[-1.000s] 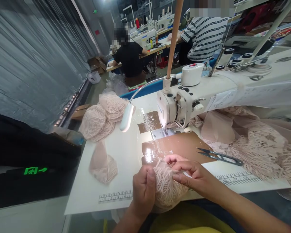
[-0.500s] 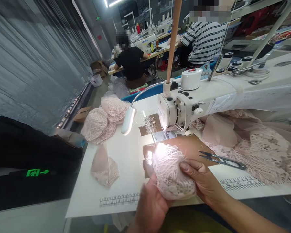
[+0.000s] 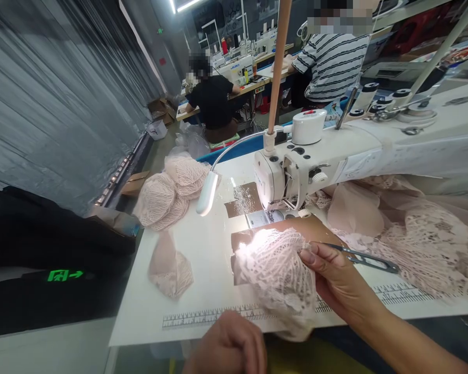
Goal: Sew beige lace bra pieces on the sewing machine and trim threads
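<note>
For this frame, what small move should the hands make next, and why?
Probably bring the left hand up to support the loose lower end of the lace piece. The right hand alone pinches it by one edge, the lower end droops at the front edge of the table, and the left hand appears apart from it.

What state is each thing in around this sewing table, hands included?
Held lace piece: pinched at one edge, glare at the other side.
Right hand: closed on that edge.
Left hand: fingers curled, blurred; grip unclear.
Sewing machine: needle area lit; running or not, unclear.
Lamp: on.
Snips: lying down, blades partly hidden.
Lace stack: piled up.
Single lace piece: lying loose.
Exit sign: glowing green.
</note>
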A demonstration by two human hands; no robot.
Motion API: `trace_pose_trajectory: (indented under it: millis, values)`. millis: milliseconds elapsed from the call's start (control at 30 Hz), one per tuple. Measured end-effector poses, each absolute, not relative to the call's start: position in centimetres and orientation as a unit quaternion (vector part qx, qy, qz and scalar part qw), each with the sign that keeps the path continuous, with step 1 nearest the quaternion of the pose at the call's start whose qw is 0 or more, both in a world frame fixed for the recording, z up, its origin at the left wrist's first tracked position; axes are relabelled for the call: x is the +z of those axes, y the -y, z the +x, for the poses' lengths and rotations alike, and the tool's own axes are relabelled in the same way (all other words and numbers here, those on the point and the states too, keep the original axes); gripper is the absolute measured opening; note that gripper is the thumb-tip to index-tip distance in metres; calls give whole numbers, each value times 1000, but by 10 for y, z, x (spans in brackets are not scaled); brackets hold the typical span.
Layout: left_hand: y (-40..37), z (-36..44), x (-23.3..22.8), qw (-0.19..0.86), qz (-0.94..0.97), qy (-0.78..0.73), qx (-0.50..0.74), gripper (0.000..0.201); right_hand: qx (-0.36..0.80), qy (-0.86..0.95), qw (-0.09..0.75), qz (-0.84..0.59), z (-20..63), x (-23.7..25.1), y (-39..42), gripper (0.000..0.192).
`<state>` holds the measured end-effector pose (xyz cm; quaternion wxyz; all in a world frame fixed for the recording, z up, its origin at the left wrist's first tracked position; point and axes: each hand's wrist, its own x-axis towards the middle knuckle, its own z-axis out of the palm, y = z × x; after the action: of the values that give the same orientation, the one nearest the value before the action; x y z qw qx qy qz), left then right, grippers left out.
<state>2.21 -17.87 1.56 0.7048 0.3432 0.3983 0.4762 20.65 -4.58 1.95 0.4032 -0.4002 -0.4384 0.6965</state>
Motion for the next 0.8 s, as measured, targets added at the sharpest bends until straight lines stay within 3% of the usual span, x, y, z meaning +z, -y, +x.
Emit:
trace_pose_trajectory:
  millis: [100, 167, 233, 300, 433, 567, 800]
  values:
    - [182, -4, 30, 593, 466, -419, 506, 21, 722, 528, 289, -340, 207, 26, 48, 41]
    - [176, -9, 39, 468, 536, -498, 496, 55, 744, 579, 195, -271, 205, 30, 54, 35]
    - [168, -5, 43, 416, 574, -556, 433, 80, 751, 603, 150, -224, 203, 32, 59, 32]
    - [162, 5, 41, 443, 586, -556, 388, 67, 728, 632, 148, -219, 202, 33, 62, 31]
    - [164, 24, 25, 470, 562, -536, 419, 33, 653, 689, 211, -234, 202, 31, 63, 27]
    - [170, 28, 19, 443, 581, -548, 408, 27, 610, 702, 271, -250, 200, 24, 65, 25]
    - [171, 23, 29, 357, 610, -582, 401, 26, 619, 687, 263, -273, 196, 14, 72, 20]
